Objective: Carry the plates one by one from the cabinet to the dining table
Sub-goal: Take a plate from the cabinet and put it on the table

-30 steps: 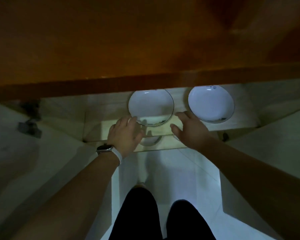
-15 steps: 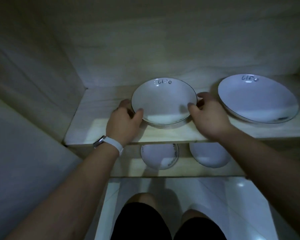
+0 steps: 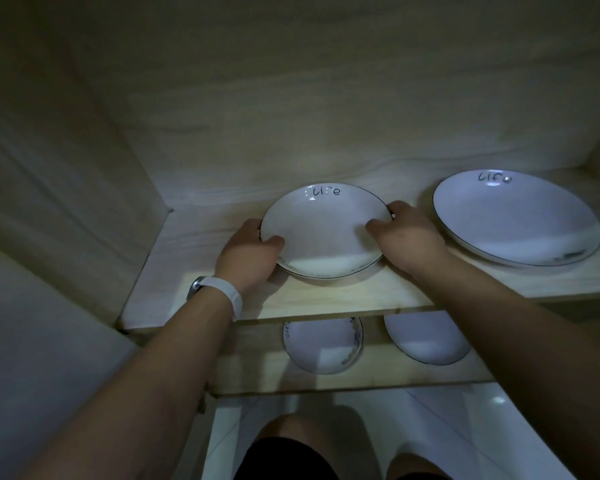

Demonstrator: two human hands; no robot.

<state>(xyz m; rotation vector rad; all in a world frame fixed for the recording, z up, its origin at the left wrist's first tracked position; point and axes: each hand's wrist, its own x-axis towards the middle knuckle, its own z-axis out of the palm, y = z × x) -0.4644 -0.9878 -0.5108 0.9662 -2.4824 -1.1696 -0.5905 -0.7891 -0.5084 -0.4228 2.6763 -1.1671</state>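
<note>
Both hands are closed on the rim of one white plate (image 3: pixel 326 230) in the head view: the left hand (image 3: pixel 248 256) grips its left edge, thumb over the rim and the other fingers tucked beneath, and the right hand (image 3: pixel 407 237) grips the right edge the same way, thumb lying on the inner face. The plate sits at the middle of the upper shelf (image 3: pixel 326 299) inside a pale wooden cabinet (image 3: pixel 291 98); whether it has left the shelf board or only touches it cannot be told, though its near edge is close above the wood. It has a thin dark rim line and some small writing near its far edge. A white watch band (image 3: pixel 227 294) wraps the left wrist. To the right on the same shelf, well apart from the held plate, lies a larger white plate (image 3: pixel 516 220) with the same writing. On the lower shelf (image 3: pixel 326 382), partly hidden under the upper board, are two more white plates, one on the left (image 3: pixel 323 346) and one on the right (image 3: pixel 426 339). Below, the person's knees (image 3: pixel 305 441) show over a pale tiled floor (image 3: pixel 465 427).
</note>
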